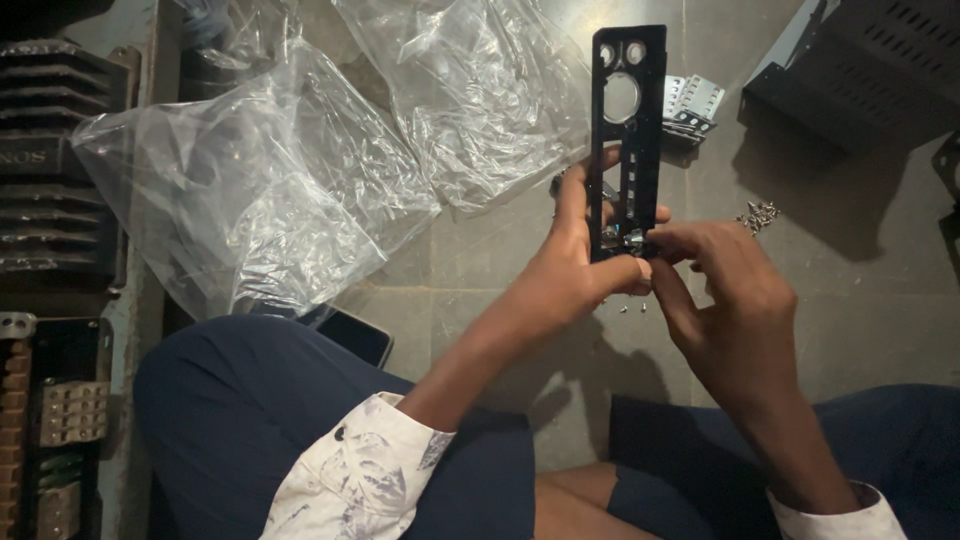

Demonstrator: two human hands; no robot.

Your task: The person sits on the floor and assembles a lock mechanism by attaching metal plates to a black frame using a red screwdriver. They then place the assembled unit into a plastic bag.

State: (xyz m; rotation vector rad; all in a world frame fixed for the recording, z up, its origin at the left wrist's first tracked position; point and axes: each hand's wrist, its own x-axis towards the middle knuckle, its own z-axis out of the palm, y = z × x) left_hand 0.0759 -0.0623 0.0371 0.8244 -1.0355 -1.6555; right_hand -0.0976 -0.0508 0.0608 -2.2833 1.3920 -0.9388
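Above a grey tiled floor (880,300), two hands grip a black metal panel (628,130).
Left hand (570,270) and right hand (730,300) both grasp its lower end; clear plastic bags (300,170) lie toward the floor's far left edge.

Workshop floor: loose screws (757,214), metal brackets (690,105) and black metal casings (860,70) lie around the plastic bags (300,160).

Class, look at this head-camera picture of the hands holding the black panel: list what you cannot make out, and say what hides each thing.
- Lower end of the black panel: covered by the left hand and right hand.
- The small shiny part at the fingertips: too small to identify.
- Loose screws on the floor: too small to count.
- Dark phone-like slab: partly behind the knee.
- Black metal housing: cut off by the top and right edges.
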